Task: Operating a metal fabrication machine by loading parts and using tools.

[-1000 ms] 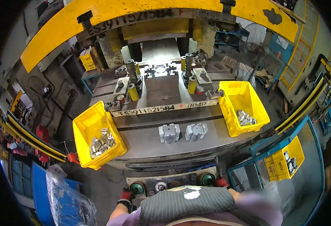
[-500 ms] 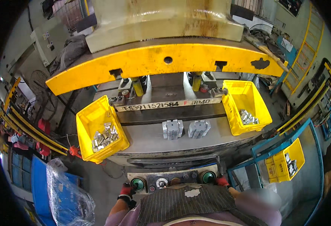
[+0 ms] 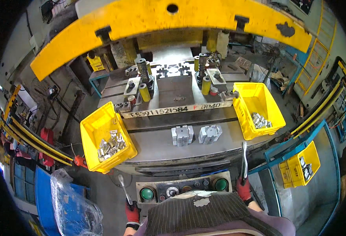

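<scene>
My left hand, in a red glove, is closed round the dark handle of a long silver tool, pointing up and away left of the control panel. To the panel's right, my gloved right hand grips a similar long silver tool. Its tip reaches up near the table's front edge. The exact kind of these tools cannot be made out. Beyond the panel, two stacks of grey metal parts, a left stack and a right stack, stand on the press table.
A left yellow bin and a right yellow bin hold small metal pieces. The lower die has upright posts beneath a raised yellow press beam. A blue cart at right carries another yellow bin. Plastic wrap lies left.
The yellow press beam has risen, exposing the die. Both my hands have come off the green buttons; each now holds a long silver tool.
</scene>
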{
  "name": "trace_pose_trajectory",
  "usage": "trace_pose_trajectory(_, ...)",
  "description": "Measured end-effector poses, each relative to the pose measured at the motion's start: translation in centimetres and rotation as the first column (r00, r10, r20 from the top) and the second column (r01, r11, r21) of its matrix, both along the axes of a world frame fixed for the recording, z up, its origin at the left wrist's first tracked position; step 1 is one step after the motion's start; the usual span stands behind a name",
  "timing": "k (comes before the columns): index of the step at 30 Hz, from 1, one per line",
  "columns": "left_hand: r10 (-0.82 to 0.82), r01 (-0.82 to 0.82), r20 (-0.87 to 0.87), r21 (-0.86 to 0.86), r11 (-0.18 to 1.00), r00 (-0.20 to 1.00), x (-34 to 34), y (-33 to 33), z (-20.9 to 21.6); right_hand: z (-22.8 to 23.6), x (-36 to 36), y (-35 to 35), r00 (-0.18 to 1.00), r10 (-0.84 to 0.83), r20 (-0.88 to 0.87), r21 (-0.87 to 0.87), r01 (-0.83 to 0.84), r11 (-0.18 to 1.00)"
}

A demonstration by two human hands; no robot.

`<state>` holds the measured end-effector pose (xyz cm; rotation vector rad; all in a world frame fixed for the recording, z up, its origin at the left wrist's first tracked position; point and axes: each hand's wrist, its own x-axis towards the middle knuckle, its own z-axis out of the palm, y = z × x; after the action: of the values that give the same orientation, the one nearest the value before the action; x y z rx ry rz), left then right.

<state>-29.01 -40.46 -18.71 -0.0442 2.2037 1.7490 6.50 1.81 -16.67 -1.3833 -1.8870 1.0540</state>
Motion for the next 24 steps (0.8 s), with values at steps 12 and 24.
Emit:
trace_pose_trajectory(12, -0.464, 0.451, -0.3, -0.114, 0.885, 0.834, -5.0, 16.9, 10.5, 24.9, -36.1, 13.9, 0.881, 0.471, 0.042, 0.393, -0.448, 0.803)
trace_pose_trajectory(24, -0.548, 0.627, -0.728, -0.21, 0.75, 0.412, -16.2, 36.5, 23.7, 24.1, -35.4, 18.0, 0.478, 0.365, -0.799, -0.043, -0.65, 0.759)
